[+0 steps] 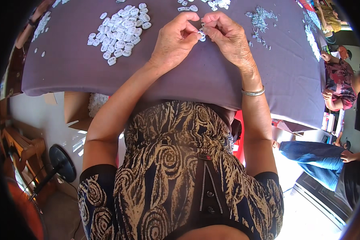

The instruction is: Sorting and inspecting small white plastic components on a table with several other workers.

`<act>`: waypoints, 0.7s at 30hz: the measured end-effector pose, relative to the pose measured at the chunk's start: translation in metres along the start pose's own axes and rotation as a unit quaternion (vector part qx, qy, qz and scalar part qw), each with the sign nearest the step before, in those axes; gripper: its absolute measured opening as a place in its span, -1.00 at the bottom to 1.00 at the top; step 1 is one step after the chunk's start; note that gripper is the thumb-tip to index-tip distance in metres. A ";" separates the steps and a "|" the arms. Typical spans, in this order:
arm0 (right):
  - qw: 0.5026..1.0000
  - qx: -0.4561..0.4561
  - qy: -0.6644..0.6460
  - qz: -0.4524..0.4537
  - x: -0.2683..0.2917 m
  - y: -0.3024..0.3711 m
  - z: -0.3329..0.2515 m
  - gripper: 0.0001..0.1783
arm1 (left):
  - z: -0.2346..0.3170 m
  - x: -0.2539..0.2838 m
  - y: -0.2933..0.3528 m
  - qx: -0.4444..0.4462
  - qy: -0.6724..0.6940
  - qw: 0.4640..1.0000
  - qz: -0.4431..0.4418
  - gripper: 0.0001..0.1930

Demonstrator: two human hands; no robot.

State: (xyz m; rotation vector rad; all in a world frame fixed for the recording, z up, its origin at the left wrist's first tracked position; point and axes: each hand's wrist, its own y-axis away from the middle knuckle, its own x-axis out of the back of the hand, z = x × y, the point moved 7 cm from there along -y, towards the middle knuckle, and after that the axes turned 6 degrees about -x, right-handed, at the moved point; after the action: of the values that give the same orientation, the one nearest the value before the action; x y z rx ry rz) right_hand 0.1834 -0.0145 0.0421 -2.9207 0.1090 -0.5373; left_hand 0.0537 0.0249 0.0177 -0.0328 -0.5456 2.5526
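Over the purple-grey tablecloth [286, 86], left hand [170, 46] and right hand [232, 43] are narrowly pinching one small white piece [203, 37] at far middle, seemingly unfinished, while a white pile [122, 31] is lying left and metal bits [261, 19] right, probably plenty remaining, finished count unclear.

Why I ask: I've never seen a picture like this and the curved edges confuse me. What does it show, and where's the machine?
There's no machine, just a person's bare hands: the left hand and right hand. The single picture comes from a camera worn on the head, looking down; its wide fisheye lens bends straight edges. On the table's purple-grey cloth lie a pile of white pieces to the left and silvery bits to the right. Both hands' fingertips meet on a small white piece, partly hidden.
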 end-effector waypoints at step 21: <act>0.997 0.005 0.074 0.031 -0.003 0.002 -0.009 -0.82 | -0.001 -0.001 0.004 0.009 0.038 0.999 0.038 -0.65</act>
State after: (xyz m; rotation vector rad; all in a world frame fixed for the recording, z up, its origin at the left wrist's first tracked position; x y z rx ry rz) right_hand 0.1771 -0.0170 0.0488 -2.8549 0.2145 -0.7402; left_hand 0.0532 0.0218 0.0153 -0.1464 -0.5020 2.6171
